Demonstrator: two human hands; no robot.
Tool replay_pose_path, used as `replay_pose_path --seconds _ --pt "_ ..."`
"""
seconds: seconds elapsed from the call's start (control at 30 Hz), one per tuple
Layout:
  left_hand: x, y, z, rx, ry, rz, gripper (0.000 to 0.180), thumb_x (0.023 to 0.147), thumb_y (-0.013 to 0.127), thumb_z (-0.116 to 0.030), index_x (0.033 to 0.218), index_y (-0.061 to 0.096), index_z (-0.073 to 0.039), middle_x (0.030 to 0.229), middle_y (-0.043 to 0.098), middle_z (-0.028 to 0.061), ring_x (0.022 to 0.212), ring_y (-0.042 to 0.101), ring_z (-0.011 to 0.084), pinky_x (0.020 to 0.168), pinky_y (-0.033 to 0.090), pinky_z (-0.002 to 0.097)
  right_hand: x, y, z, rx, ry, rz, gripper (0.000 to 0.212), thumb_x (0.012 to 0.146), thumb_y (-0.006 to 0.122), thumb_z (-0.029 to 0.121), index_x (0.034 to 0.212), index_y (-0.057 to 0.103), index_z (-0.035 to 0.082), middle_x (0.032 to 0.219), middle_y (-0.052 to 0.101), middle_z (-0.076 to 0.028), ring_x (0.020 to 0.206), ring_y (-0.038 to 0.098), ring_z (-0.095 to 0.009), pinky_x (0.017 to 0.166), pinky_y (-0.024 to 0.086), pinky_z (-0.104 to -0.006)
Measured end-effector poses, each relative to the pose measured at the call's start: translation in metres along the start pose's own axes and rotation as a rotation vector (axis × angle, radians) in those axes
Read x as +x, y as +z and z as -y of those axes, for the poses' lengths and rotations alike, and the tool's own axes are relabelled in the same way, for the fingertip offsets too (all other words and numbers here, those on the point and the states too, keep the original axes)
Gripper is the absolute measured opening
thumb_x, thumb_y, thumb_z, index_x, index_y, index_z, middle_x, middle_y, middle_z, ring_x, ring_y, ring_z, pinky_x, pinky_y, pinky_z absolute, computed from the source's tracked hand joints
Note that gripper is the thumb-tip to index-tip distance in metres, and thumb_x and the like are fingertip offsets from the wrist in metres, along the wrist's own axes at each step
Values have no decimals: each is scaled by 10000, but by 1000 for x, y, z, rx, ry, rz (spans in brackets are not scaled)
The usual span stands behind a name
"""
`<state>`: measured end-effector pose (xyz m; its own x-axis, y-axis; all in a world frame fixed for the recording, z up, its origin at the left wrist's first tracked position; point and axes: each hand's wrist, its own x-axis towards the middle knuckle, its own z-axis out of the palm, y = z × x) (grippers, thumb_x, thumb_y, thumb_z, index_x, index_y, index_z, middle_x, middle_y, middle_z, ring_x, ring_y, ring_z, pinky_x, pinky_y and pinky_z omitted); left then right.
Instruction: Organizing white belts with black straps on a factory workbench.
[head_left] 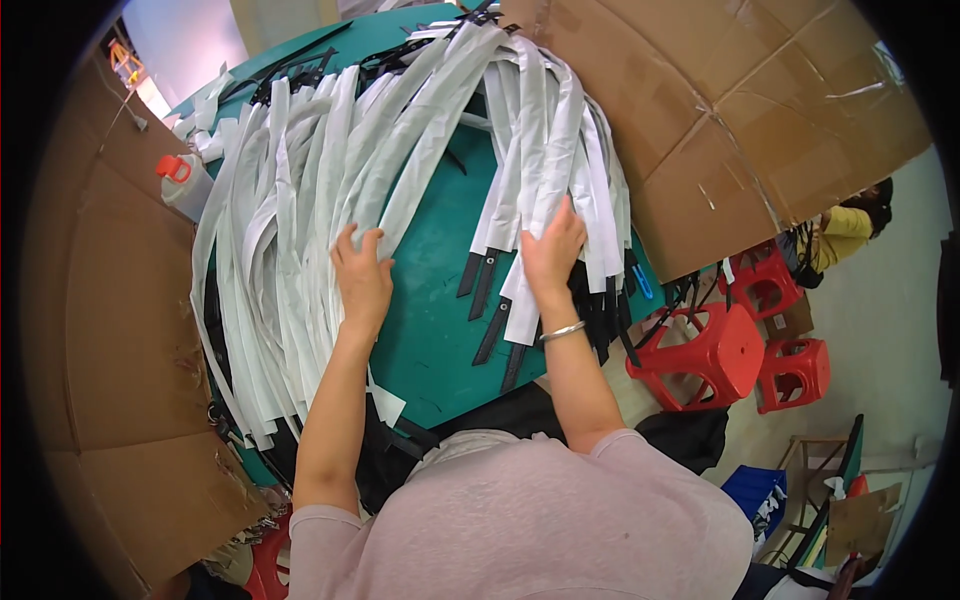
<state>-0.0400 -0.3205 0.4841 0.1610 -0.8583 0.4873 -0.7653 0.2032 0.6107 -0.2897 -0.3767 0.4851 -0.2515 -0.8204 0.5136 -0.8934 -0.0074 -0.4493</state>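
Note:
Long black straps in white paper-like sleeves lie in two groups over the table. My left hand (362, 275) is at the inner edge of the left group of white-sleeved straps (285, 180), its fingers spread and slightly bent, with nothing visibly held. On the right group of white-sleeved straps (555, 130) rests my right hand (553, 255), thumb and forefinger apart across one sleeve; its other fingers are partly hidden. Black strap ends (490, 333), some with a metal eyelet, stick out below the right group. A bangle circles my right wrist.
Green tabletop (430, 310) shows between the groups. Large cardboard sheets (700, 110) stand at the right and left (120, 330). A white jug with a red cap (185, 185) is at the left edge. A blue cutter (642, 282) lies right. Red stools (705, 355) and a person in yellow (840, 240) are beyond.

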Motion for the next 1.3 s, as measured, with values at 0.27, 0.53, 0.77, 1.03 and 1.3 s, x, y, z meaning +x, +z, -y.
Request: replay_pose_path --seconds 0.27,0.53,0.77,1.03,1.3 --pt "1 83 -79 -1026 -497 471 272 864 660 -201 1018 554 -3 898 606 59 746 561 115 620 447 277 32 -9 16 967 193 399 583 734 715 10 1253 466 -82 813 647 -71 690 595 -115 620 478 -234" --pt "39 59 -31 -1384 -748 228 157 873 634 -151 949 562 -34 833 627 74 721 601 153 693 510 285 30 15 -12 3 -51 15 546 672 753 157 1144 550 -28 1051 620 -223 1009 567 -382 902 435 -459" --pt "55 50 -52 -1457 -709 447 336 889 592 -205 1146 527 1 1038 641 86 984 585 181 793 510 319 27 15 6 651 145 191 388 753 724 110 1080 595 -53 910 667 -122 792 630 -179 709 494 -290" --pt "66 56 -41 -1115 -660 342 391 853 654 -152 1193 523 -9 949 656 82 787 639 138 676 521 273 32 51 2 211 17 -146 337 754 734 194 964 634 -49 847 630 -144 823 605 -281 762 481 -380" --pt "86 57 -50 -1216 -644 529 356 837 684 -217 1110 589 -11 933 650 59 781 622 123 693 504 279 32 43 14 343 -125 -192 197 764 643 90 915 654 -37 873 630 -164 844 584 -342 755 459 -415"
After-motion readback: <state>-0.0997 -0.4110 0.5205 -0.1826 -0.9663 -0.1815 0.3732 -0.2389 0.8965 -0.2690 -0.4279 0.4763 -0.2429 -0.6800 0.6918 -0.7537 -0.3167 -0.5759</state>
